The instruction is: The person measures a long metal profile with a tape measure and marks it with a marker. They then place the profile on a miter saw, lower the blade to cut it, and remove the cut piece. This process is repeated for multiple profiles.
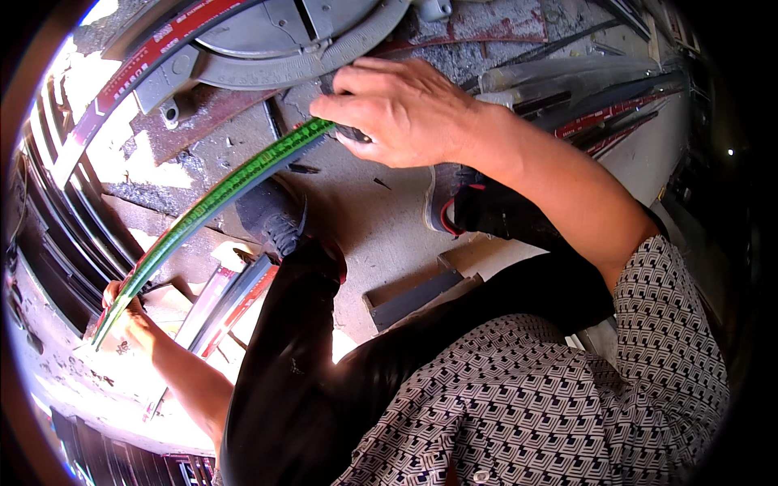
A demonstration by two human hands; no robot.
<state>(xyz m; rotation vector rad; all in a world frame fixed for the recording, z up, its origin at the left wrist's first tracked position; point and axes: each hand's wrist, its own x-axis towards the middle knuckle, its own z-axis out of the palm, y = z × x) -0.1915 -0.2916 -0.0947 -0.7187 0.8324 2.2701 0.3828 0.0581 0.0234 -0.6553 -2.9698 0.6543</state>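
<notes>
My right hand (pixel 397 109) is closed around a dark tape measure (pixel 352 134), mostly hidden by the fingers, near the round metal saw base. A green tape blade (pixel 235 180) with dark printed marks runs from it down to the left. Under the blade lies a long grey profile (pixel 271 168) with a thin red edge showing in places. At the profile's lower left end, my left hand (pixel 128 314) is closed around it and the blade; bright glare washes out part of that hand.
The grey saw base (pixel 316 69) stands at the top. A red-filmed profile (pixel 154 61) crosses the upper left. Dark bars (pixel 73 235) lie at far left, wrapped profiles (pixel 583 77) at right. My shoes (pixel 279 215) and a grey channel offcut (pixel 413 300) are on the floor.
</notes>
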